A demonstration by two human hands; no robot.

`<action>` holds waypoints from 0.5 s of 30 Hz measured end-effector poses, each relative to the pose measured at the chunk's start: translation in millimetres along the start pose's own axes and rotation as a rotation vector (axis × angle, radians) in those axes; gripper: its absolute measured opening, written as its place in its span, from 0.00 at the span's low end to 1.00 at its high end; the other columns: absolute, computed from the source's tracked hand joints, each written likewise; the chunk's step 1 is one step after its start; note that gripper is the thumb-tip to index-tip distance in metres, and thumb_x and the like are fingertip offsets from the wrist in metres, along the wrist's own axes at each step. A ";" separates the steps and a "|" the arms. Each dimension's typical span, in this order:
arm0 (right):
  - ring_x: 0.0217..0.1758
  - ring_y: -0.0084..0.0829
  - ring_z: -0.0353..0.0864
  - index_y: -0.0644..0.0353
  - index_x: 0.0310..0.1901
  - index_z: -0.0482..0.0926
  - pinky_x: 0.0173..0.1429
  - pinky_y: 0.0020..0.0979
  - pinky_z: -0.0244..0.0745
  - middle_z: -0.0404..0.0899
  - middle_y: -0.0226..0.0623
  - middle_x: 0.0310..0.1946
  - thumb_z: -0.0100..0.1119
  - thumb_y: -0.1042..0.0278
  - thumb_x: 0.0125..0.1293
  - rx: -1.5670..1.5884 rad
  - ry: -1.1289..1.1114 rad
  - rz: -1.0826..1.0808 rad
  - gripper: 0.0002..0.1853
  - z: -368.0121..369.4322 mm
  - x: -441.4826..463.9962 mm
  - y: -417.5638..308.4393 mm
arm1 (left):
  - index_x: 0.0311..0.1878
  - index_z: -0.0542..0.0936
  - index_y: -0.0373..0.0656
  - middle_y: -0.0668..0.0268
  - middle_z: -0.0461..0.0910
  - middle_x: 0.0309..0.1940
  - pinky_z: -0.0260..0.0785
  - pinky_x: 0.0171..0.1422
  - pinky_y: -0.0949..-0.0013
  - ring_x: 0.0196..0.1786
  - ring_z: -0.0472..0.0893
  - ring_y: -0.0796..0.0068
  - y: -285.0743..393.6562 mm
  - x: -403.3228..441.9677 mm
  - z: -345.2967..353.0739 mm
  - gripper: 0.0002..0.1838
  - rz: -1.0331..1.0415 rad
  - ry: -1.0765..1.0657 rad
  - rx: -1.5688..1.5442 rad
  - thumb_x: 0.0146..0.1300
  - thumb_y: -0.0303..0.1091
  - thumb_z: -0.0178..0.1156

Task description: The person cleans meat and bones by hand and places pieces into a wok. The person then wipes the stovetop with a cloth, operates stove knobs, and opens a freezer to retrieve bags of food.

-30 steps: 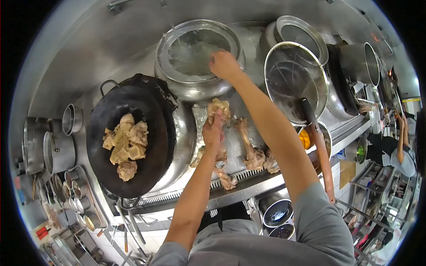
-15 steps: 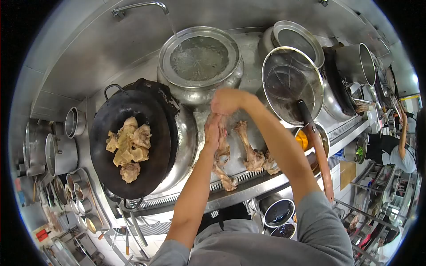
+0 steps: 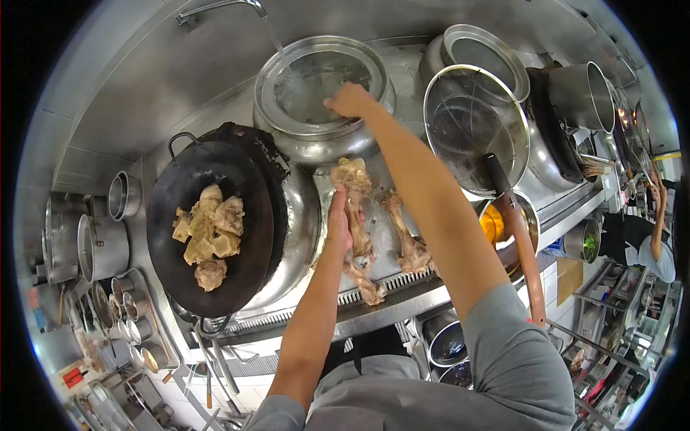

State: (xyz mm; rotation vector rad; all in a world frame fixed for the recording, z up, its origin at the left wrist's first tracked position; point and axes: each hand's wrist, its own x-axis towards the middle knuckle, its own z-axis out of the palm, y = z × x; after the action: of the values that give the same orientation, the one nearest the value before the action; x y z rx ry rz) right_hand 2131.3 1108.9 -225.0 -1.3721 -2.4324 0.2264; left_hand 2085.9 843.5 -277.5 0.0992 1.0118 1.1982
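My left hand (image 3: 341, 224) is closed around the middle of a meaty bone (image 3: 352, 177), its pale knobbly end pointing away from me. Over the water in the wide metal pot (image 3: 318, 132), my right hand (image 3: 351, 100) has its fingers curled together; whether something is in them is hidden. Another meaty bone (image 3: 412, 253) lies to the right, partly behind my right forearm. Below the held bone, a further bone end (image 3: 370, 291) rests on the steel counter. Several cooked, pale meat chunks (image 3: 210, 228) sit in the black wok (image 3: 172, 266) at left.
Water runs from the faucet (image 3: 223, 8) into the pot. A round strainer (image 3: 477, 129) and a wooden-handled ladle (image 3: 528, 266) occupy the right side. Metal pots (image 3: 103, 248) stand at far left. A person (image 3: 650, 251) works at the far right.
My right hand has left the bone's upper end and moved up over the pot of water. My left hand still grips the bone, whose knobbly end now shows.
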 end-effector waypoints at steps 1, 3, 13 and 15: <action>0.32 0.41 0.84 0.70 0.37 0.81 0.39 0.38 0.81 0.83 0.50 0.32 0.59 0.58 0.61 0.445 -0.348 0.149 0.18 -28.4 2.6 -6.2 | 0.41 0.75 0.47 0.68 0.74 0.23 0.67 0.27 0.70 0.22 0.73 0.75 4.7 -3.0 0.6 0.27 -0.019 0.015 -0.005 0.63 0.65 0.54; 0.31 0.39 0.85 0.70 0.36 0.82 0.36 0.38 0.80 0.83 0.49 0.30 0.59 0.56 0.63 0.884 -0.696 0.294 0.20 -63.3 -4.0 -14.4 | 0.40 0.75 0.48 0.67 0.74 0.22 0.67 0.26 0.72 0.22 0.74 0.76 14.1 -1.3 -2.1 0.27 -0.023 -0.004 -0.032 0.62 0.66 0.55; 0.48 0.43 0.81 0.57 0.45 0.83 0.54 0.37 0.75 0.81 0.44 0.42 0.64 0.64 0.52 0.540 -0.204 -0.076 0.17 -61.4 -137.2 -25.8 | 0.43 0.76 0.45 0.66 0.76 0.26 0.68 0.30 0.70 0.26 0.74 0.73 21.2 16.0 23.1 0.24 0.065 0.059 -0.092 0.65 0.60 0.51; 0.51 0.40 0.79 0.57 0.47 0.81 0.54 0.35 0.75 0.79 0.43 0.48 0.65 0.66 0.50 0.471 -0.074 -0.047 0.20 -56.0 -150.4 -22.6 | 0.43 0.76 0.46 0.66 0.76 0.26 0.68 0.30 0.71 0.27 0.75 0.74 16.9 11.4 22.0 0.23 0.053 0.049 -0.028 0.65 0.58 0.51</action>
State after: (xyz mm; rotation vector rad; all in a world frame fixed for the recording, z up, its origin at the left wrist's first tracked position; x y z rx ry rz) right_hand 2205.5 967.4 -198.2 -1.1085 -2.2638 0.7922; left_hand 2089.0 869.1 -262.1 0.0757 1.0405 1.2681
